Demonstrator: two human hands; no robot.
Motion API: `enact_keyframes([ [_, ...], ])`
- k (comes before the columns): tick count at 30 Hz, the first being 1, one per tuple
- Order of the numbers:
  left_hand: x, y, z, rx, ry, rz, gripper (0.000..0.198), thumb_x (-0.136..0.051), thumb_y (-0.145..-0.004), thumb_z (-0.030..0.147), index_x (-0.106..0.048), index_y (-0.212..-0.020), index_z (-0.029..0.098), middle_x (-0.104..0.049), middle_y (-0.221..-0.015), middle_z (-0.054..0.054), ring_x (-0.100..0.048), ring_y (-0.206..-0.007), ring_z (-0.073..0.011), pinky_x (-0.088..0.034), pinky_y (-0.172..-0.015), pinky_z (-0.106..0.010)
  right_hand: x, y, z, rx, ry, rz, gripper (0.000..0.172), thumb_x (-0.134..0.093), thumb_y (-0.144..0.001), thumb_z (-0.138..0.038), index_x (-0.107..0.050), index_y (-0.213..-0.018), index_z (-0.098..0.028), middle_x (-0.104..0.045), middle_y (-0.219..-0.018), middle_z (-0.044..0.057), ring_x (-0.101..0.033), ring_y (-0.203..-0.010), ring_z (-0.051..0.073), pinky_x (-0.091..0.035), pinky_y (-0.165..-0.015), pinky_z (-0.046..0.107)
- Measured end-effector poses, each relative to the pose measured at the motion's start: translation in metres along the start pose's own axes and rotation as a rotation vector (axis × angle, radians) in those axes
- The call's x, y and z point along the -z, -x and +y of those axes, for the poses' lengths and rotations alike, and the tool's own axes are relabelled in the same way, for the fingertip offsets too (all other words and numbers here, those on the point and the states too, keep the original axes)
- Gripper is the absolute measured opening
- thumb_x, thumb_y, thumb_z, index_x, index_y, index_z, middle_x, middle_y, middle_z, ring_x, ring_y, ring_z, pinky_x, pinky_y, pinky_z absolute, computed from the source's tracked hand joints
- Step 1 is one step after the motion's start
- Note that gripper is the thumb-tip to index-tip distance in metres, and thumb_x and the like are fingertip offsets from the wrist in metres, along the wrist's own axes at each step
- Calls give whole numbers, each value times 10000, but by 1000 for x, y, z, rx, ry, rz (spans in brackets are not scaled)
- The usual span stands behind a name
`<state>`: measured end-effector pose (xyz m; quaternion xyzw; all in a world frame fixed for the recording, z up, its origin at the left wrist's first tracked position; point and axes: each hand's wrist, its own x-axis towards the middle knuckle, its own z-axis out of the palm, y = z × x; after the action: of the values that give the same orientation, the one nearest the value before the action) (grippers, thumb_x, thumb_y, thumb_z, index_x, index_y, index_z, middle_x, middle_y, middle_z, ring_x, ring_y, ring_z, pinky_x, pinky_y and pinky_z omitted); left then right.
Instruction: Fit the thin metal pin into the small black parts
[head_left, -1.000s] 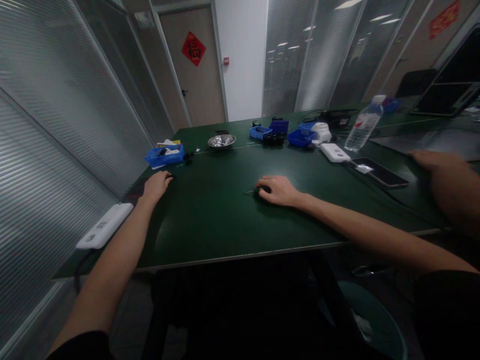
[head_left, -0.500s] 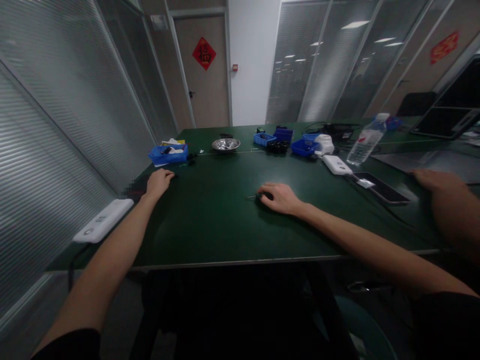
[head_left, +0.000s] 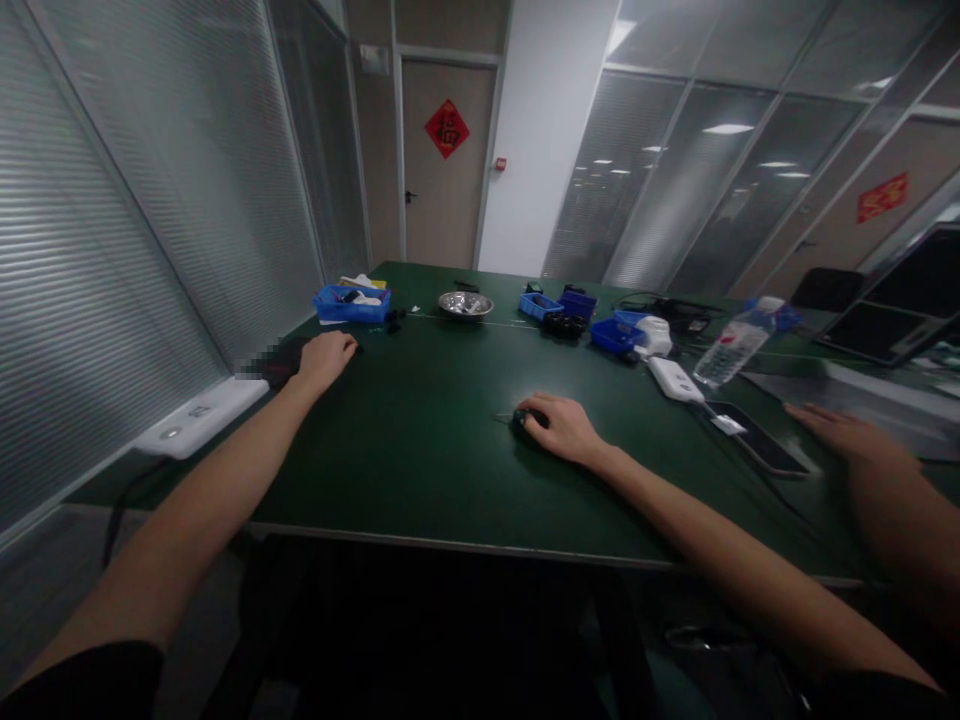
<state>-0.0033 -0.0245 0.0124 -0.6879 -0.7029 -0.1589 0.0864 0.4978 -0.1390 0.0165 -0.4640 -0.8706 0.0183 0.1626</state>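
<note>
Head view: small black object (head_left: 519, 425) sits midway across the tabletop (head_left: 420, 450), right hand (head_left: 562, 430) curled closed over it, not lifted; left hand (head_left: 328, 357) rests half-open on a dark pad (head_left: 289, 362); another person's hand (head_left: 836, 432) lies flat beside a phone (head_left: 754, 450).

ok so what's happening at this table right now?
One person has both hands down on the green table. The left hand rests on a dark item near the table's left edge. The right hand covers a small black object mid-table. A second person's hand lies flat beside a phone.
</note>
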Motion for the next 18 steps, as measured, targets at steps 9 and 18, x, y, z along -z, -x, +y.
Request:
enact_keyframes([
  [9,-19,-12,-11,204,307,12,286,-651,-949,404,-830,-1107,246,-805,-1184,-84,-734,-1080,-306,-560,-921,-356,-2,0,3,9,-2,4,308,-524,-1007,-329,-745,-1193,-223,-753,-1083,58,-669,-873,205,-463,-792,319],
  [18,-29,-18,-11,259,382,63,230,-682,-930,371,-818,-1032,215,-813,-1132,-91,-744,-1052,-292,-554,-924,-350,-4,-1,5,1,-9,1,311,-529,-1013,-334,-743,-1211,-228,-757,-1121,57,-683,-911,211,-473,-819,326],
])
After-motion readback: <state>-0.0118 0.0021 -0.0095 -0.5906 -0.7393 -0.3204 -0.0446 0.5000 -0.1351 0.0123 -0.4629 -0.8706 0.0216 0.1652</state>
